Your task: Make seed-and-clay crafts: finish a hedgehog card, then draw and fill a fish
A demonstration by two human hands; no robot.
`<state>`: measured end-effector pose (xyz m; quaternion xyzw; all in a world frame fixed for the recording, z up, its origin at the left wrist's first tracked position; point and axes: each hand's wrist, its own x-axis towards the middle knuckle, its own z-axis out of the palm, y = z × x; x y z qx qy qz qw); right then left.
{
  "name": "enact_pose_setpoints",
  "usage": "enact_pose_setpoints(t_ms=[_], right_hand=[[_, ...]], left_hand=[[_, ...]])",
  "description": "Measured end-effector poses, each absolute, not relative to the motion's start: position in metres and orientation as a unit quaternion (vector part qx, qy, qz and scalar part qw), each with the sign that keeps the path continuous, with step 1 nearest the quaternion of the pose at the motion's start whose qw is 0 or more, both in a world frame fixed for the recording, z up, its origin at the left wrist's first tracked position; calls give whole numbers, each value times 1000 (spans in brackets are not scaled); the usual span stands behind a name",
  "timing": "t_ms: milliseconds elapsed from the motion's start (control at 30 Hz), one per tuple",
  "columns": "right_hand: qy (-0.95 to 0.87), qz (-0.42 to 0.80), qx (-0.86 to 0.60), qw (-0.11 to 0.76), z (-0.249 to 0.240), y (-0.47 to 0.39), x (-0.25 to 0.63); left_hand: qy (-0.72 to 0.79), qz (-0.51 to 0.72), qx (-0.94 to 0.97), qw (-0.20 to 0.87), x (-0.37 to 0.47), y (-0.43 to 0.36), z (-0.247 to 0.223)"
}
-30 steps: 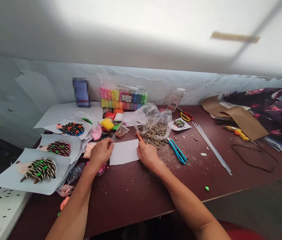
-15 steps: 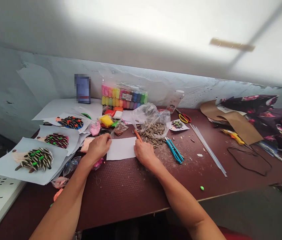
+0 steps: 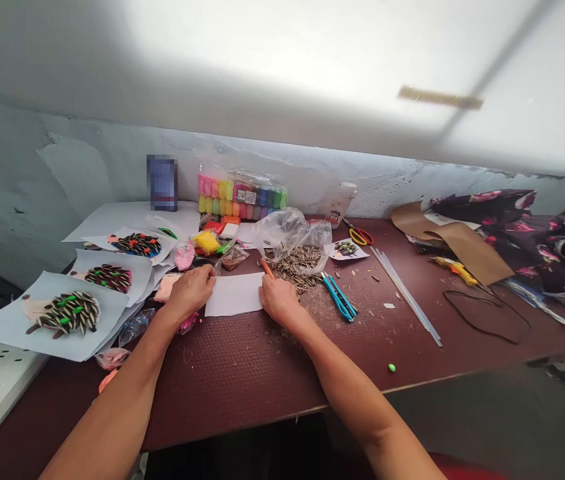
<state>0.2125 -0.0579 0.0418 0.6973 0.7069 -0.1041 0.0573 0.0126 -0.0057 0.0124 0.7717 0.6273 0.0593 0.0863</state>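
Observation:
A small blank sheet of white paper (image 3: 233,295) lies on the table between my hands. My left hand (image 3: 193,291) is closed at its left edge, fingertips gripping the paper. At the right edge, my right hand (image 3: 278,297) is wrapped round an orange pen (image 3: 267,268) that points up and away from me; the hand's side rests against the paper. Just beyond my right hand is a heap of striped sunflower seeds (image 3: 302,257), partly under a clear plastic bag (image 3: 287,230). A teal utility knife (image 3: 339,298) lies to the right.
Sheets with seed-covered hedgehogs (image 3: 69,312) are stacked at left, near bagged clay (image 3: 207,241). Behind stand coloured clay packs (image 3: 242,197) and a white bottle (image 3: 341,205). Rightward lie scissors (image 3: 361,236), glue sticks (image 3: 409,298), a yellow glue gun (image 3: 455,270) and its cord.
The view has shifted slightly, so the table's things appear a little further left. Both hands keep their places at the paper, and the orange pen stays in my right hand.

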Motion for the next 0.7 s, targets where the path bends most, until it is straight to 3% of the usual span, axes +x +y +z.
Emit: enact_pose_setpoints(t_ms=[700], right_hand=[[697,-78,711,46,43,-62,208]], left_hand=[[660,64,744,79,19,-12,14]])
